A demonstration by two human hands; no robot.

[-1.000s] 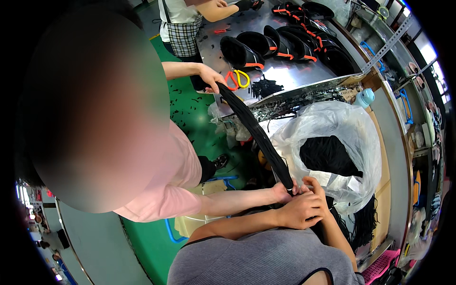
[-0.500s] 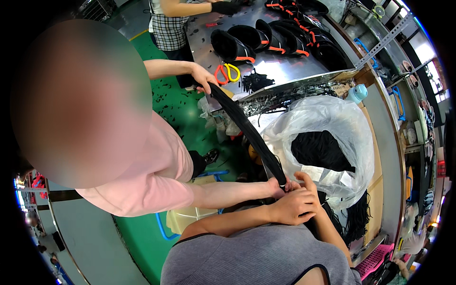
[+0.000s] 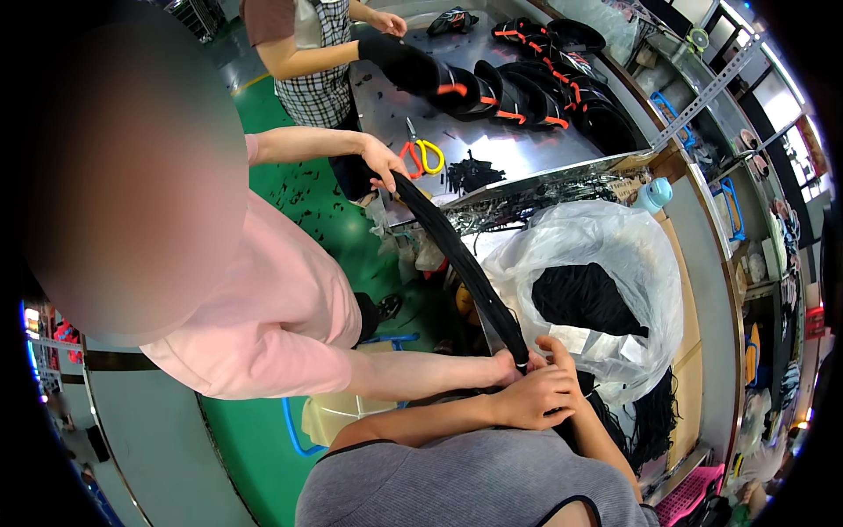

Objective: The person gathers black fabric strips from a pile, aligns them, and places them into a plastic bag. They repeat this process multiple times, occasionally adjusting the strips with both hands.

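A long bundle of black cords (image 3: 452, 250) stretches between both hands of a person in pink beside me. That person's far hand (image 3: 383, 164) grips its upper end; the near hand (image 3: 507, 367) holds the lower end, by a small white band (image 3: 522, 364). Against this lower end, my left hand (image 3: 537, 397) is closed with curled fingers, lying across my right hand (image 3: 558, 358). My right hand is bent in at the same spot, its fingers partly covered. What my fingertips pinch is hidden.
A clear plastic bag (image 3: 654, 255) holds black cord (image 3: 584, 299), with more black strands (image 3: 654, 408) below. On the metal table (image 3: 373, 105) lie scissors (image 3: 423, 156), black scraps (image 3: 474, 173) and black cuff-like pieces with orange trim (image 3: 527, 92). Another person (image 3: 307, 66) stands there. A blue-legged stool (image 3: 338, 411) is left.
The person across the table has moved in, and their dark-covered hand now reaches to the nearest black piece. The view has shifted slightly. My hands stay at the bundle's lower end.
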